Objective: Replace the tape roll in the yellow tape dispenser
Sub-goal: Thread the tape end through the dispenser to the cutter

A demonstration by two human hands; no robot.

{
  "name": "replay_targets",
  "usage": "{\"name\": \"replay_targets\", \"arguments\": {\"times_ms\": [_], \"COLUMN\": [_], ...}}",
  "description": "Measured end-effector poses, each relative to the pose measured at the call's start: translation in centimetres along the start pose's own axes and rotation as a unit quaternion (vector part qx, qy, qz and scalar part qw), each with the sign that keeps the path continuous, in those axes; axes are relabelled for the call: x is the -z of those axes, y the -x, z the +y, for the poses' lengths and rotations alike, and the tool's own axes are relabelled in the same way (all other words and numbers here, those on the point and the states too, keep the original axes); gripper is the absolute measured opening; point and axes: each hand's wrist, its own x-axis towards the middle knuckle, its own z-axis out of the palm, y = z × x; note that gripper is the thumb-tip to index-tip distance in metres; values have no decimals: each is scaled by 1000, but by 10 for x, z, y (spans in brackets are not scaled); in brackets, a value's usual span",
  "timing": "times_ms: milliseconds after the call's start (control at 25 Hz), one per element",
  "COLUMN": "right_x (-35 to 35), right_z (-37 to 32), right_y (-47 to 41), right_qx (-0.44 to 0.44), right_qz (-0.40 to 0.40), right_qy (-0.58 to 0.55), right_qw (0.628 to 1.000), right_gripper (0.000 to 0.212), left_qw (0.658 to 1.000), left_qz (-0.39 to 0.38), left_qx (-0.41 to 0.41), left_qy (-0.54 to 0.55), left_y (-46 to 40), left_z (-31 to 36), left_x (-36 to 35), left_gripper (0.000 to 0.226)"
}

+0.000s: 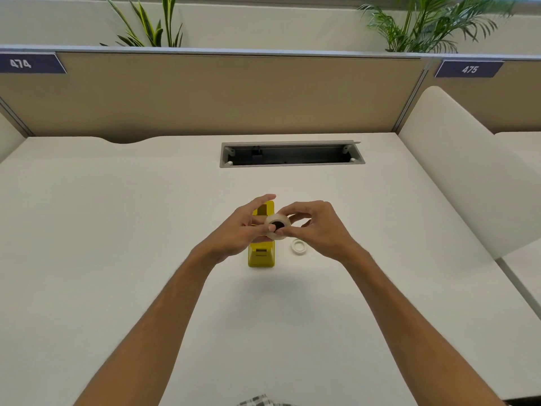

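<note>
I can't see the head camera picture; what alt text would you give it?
Two bare hands, left hand and right hand, hold a tape roll with a dark core above a yellow tape dispenser on a white desk. A small white ring lies beside the dispenser, on its right.

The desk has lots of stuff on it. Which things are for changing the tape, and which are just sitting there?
For the job:
- yellow tape dispenser
- tape roll, held between the left hand and right hand
- small white ring beside the dispenser, probably the used-up core

Just there:
- cable slot in the desk
- plants behind the divider
- number signs
</note>
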Motion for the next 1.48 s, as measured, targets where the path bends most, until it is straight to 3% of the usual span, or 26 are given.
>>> {"name": "replay_targets", "arguments": {"times_ms": [280, 560, 800, 1040, 1240, 1480], "right_x": [-2, -17, -37, -52, -61, -61], "right_z": [-6, -5, -1, 1, 2, 5], "right_y": [1, 1, -2, -6, -5, -6], "right_qx": [8, 18, 34, 27, 12, -73], "right_qz": [55, 171, 249, 266, 226, 153], "right_qy": [-56, -42, 4, 39, 35, -123], "right_qw": [997, 984, 968, 963, 973, 978], "right_gripper": [26, 29, 28, 23, 39, 33], "left_qw": [998, 977, 950, 956, 959, 963], "left_qz": [21, 163, 308, 289, 273, 249], "left_qx": [-23, -4, -38, -38, -36, -19], "left_qy": [51, 139, 15, 18, 59, 98], "left_y": [-4, -13, -17, -16, -18, -23], "left_z": [-2, -12, -14, -18, -25, -40], "left_x": [6, -10, -20, -21, -18, -9], "left_gripper": [40, 27, 20, 16, 16, 15]}}
